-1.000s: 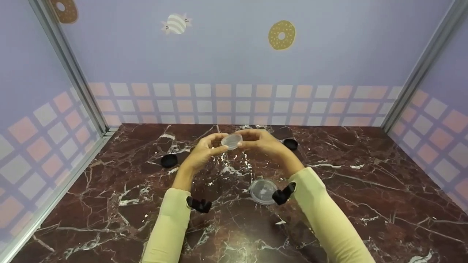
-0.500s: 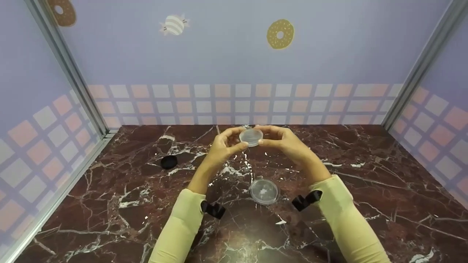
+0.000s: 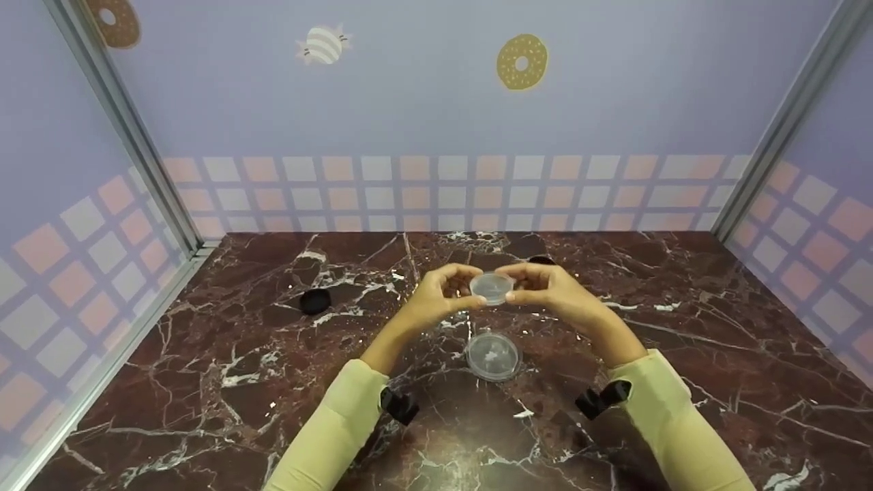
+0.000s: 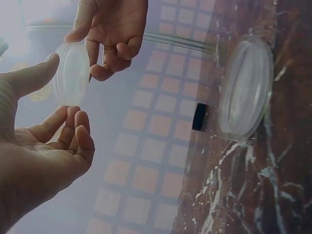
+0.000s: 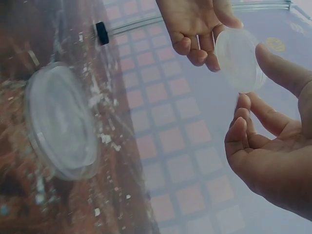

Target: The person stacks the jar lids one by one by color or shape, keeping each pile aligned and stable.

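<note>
Both hands hold a small clear round plastic dish [image 3: 492, 289] between them, raised over the marble table. My left hand [image 3: 434, 299] pinches its left edge, thumb at the near side and fingers at the far side. On the opposite edge, my right hand [image 3: 554, 292] grips it the same way. In the left wrist view the held dish [image 4: 71, 73] stands nearly edge-on, between thumbs and fingertips. A wider clear round dish [image 3: 493, 356] lies on the table nearer the body, just below the held one in the head view. The right wrist view shows its raised rim [image 5: 36, 117].
A black round cap [image 3: 316, 301] lies on the table to the left. Another black cap [image 3: 542, 260] shows partly behind the right hand. The dark red marble table [image 3: 204, 409] has white veins and is bounded by patterned walls [image 3: 409, 102] at the back and sides.
Both hands have carried the small dish to the right, then lowered it toward the body, over the wider dish in the head view. The wider dish has stayed in place.
</note>
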The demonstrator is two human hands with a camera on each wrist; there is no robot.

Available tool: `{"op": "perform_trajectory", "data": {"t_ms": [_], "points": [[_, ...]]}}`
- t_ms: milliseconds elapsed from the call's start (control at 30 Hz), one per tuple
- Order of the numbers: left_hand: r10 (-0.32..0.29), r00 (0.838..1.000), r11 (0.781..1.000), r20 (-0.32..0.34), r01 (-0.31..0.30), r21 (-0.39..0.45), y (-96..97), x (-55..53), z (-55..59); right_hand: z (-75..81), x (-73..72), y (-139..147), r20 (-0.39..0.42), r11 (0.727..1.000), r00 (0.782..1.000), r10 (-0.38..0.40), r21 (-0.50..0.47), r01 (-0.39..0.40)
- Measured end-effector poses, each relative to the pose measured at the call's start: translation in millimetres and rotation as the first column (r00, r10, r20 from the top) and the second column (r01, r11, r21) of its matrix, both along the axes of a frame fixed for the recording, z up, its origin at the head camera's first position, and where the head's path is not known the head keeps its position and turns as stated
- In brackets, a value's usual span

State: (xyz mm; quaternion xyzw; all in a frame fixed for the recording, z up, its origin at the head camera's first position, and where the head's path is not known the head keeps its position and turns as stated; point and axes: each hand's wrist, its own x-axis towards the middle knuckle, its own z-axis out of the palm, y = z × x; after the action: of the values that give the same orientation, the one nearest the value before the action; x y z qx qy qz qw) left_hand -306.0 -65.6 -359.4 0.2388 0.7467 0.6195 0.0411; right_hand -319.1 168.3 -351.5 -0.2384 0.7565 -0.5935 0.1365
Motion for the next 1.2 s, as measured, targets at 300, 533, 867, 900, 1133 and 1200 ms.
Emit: {"op": "perform_trajectory", "data": {"t_ms": [300, 533, 867, 900, 1133, 1200], "points": [[-0.023, 0.999, 0.994, 0.027, 0.026, -0.11, 2.7, 2.3, -17.0, -22.6, -0.7, 8, -0.036, 0.996, 0.998, 0.048, 0.075, -0.045], [-0.021, 0.997, 0.989, 0.079, 0.032, -0.146, 2.4, 4.5, -32.1, -38.4, -2.0, 10, -0.058, 0.979, 0.997, 0.046, 0.202, -0.033], [-0.046, 0.995, 0.978, 0.086, 0.063, -0.2, 7.2, 1.8, -51.3, -55.4, -7.5, 12, 0.0, 0.959, 0.996, 0.088, 0.272, -0.084], [-0.051, 0.995, 0.977, 0.09, 0.069, -0.204, 7.5, 1.5, -53.2, -57.3, -7.9, 12, 0.008, 0.957, 0.996, 0.09, 0.277, -0.088], [-0.037, 0.996, 0.966, 0.083, 0.056, -0.253, 11.0, 0.0, -59.6, -68.4, -10.4, 9, 0.065, 0.964, 0.988, 0.137, 0.22, -0.148], [-0.03, 0.995, 0.963, 0.098, 0.055, -0.264, 11.9, -0.2, -60.5, -70.1, -11.1, 8, 0.077, 0.966, 0.987, 0.143, 0.207, -0.156]]}}
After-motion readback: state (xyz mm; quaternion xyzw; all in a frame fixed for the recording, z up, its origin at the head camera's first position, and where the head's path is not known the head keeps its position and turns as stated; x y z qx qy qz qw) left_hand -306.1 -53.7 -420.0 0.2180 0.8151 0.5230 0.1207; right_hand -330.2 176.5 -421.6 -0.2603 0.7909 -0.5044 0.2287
